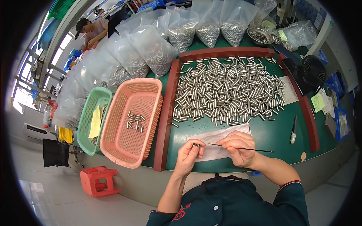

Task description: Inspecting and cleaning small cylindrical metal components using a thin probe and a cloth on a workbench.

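Between the thumb and fingers of my left hand [187, 156] are small metal tubes [196, 144], two round open ends showing side by side. My right hand [240, 149] pinches a thin dark rod [261, 150]. Its narrow tip points left at the tube ends, a short gap apart from them. Both hands are over a whitish cloth [215, 138] on the green tabletop [181, 132]. Just beyond lies a wide heap of loose silver metal tubes [226, 92].
Dark red rails [167, 124] border the heap. Left stand a pink basket [109, 148] with several tubes and a green basket [86, 145]. Filled plastic bags [154, 56] line the back. A slim tool [293, 130] and black fan [313, 71] are right.
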Tool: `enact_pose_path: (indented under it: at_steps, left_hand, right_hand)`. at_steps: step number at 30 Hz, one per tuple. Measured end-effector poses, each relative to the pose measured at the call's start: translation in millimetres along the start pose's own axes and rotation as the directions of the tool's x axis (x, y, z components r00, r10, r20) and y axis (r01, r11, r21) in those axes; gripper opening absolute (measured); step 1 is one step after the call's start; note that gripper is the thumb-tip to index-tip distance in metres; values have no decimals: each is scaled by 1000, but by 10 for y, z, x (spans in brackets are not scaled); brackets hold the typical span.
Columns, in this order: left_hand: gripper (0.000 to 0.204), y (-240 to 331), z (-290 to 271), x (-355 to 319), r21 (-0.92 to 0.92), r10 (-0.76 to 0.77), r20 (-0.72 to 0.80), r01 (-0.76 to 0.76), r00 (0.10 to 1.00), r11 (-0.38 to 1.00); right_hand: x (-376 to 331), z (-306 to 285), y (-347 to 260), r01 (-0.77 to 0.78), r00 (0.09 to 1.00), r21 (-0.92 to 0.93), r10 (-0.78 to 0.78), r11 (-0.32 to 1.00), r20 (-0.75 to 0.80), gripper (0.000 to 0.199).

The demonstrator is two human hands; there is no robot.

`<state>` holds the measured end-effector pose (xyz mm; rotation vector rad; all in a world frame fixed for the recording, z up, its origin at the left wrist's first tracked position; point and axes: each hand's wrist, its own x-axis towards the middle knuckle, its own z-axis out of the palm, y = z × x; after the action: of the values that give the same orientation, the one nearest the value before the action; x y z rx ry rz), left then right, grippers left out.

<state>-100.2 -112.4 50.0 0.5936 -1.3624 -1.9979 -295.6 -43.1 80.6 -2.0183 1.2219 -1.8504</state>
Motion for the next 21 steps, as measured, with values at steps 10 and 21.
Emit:
enact_pose_path:
  at_steps: [10, 21]
  left_hand:
    - [24, -4, -24, -4, -75, -61, 27, 63, 998, 995]
    - [23, -15, -14, 8, -21, -31, 28, 32, 999, 999]
  right_hand:
    - [1, 56, 23, 23, 998, 13, -24, 1000, 58, 11]
    - [-8, 76, 24, 55, 994, -6, -54, 998, 92, 9]
